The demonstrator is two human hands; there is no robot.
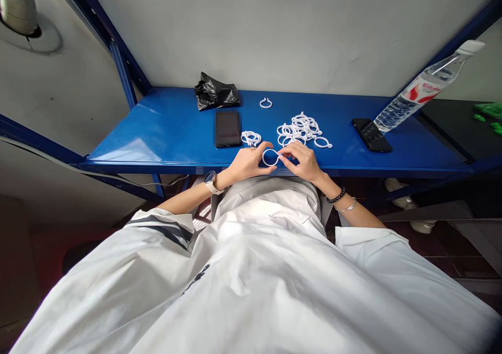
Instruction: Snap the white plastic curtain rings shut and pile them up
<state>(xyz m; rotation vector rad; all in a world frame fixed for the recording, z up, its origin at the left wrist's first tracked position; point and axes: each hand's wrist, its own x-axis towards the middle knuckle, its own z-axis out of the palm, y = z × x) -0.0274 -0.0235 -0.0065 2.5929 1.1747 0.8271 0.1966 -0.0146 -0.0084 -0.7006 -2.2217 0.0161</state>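
A white plastic ring [270, 157] is held between both hands just above the front edge of the blue shelf [164, 129]. My left hand [245, 164] pinches its left side, and my right hand [301, 161] pinches its right side at the ring's gap. A loose pile of several white rings [301, 129] lies just beyond my right hand. A small stack of rings [251, 137] sits beyond my left hand. One single ring [265, 103] lies farther back near the wall.
A dark phone [228, 127] lies face up left of the small stack. A crumpled black plastic bag [215, 92] sits at the back. Another phone [372, 134] and a water bottle [419, 93] are at the right end. Blue frame posts [123, 74] rise at the left.
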